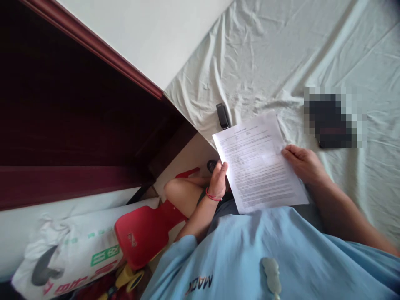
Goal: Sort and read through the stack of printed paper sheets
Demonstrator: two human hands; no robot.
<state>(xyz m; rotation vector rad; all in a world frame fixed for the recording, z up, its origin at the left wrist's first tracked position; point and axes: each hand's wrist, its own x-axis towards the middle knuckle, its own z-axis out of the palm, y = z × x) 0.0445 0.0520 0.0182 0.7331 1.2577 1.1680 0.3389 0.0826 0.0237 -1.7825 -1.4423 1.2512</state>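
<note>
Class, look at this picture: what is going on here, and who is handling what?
A person in a light blue shirt holds a printed sheet of paper with both hands: the left hand grips its left edge, the right hand its right edge. The sheet is over the edge of a bed with a pale green sheet, where a small black device lies.

Paper (261, 160) on bed (281, 54), remote (223, 116) behind it.

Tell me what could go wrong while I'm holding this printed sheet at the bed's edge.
The white printed paper sheet is pinched only at its side edges by the left hand and right hand, so it may sag or crease. The small black rectangular device lies near the edge of the pale green bedsheet and could get knocked off.
</note>
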